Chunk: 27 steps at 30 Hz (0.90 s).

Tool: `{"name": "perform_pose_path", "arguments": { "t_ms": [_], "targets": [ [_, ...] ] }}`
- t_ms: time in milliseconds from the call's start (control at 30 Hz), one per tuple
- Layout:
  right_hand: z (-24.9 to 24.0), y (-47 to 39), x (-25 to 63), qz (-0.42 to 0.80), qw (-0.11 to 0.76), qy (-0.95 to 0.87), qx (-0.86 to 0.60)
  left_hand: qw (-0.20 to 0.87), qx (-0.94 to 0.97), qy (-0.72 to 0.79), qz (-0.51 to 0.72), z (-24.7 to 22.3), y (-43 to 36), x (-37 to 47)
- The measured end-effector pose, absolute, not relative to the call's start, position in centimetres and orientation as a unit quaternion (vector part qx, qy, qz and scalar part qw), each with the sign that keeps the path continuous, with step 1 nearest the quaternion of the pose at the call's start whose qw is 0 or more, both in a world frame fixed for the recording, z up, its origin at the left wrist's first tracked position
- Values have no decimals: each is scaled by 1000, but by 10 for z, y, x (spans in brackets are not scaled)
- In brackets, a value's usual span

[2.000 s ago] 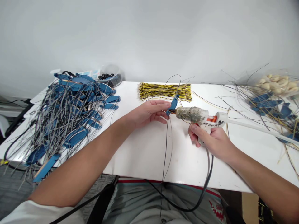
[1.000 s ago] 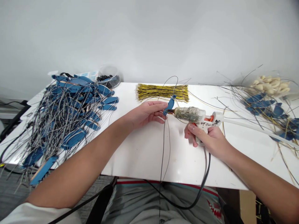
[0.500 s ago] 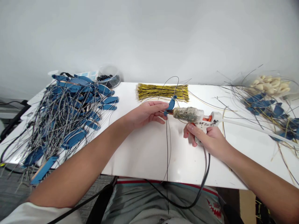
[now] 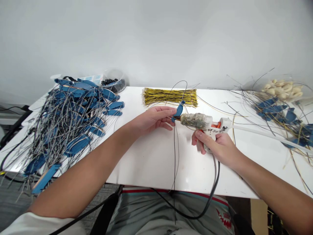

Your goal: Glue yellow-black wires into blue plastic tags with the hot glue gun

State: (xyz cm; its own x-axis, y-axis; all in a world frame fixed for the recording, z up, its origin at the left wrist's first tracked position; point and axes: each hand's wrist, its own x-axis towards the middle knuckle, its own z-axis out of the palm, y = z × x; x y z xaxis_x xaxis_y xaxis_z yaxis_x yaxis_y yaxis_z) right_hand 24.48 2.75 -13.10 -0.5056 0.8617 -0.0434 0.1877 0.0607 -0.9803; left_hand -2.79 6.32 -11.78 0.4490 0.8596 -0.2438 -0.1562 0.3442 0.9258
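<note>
Between the thumb and fingers of my left hand [image 4: 160, 117] is a small blue plastic part [image 4: 179, 110], held above the middle of the table. Thin dark wires run from it, one looping upward and others hanging past the table's front edge. My right hand [image 4: 215, 142] is wrapped round the handle of a white hot glue gun [image 4: 198, 121] with a crusted, brownish front. The gun's nozzle points left, close against the blue part; whether they touch I cannot tell. A long translucent glue stick [image 4: 261, 130] sticks out of the gun's back.
A heap of blue parts with grey wires [image 4: 75, 107] covers the table's left side. Behind my hands lies a bundle of yellow and black wires [image 4: 170, 97]. A clear tub [image 4: 117, 81] holds black pieces. At right are more wired blue parts [image 4: 271, 107] and a bag of cream-coloured pieces [image 4: 283, 89].
Both hands keep nearly the same place. The glue gun has shifted very slightly to the left, and its orange-red inner part shows a little differently.
</note>
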Motion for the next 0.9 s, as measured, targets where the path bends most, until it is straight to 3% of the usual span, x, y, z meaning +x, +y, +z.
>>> {"name": "perform_pose_path", "arguments": {
  "t_ms": [900],
  "targets": [
    [-131, 27, 247, 563, 288, -668, -393, 724, 448, 386, 355, -118, 64, -29]
  ]
}}
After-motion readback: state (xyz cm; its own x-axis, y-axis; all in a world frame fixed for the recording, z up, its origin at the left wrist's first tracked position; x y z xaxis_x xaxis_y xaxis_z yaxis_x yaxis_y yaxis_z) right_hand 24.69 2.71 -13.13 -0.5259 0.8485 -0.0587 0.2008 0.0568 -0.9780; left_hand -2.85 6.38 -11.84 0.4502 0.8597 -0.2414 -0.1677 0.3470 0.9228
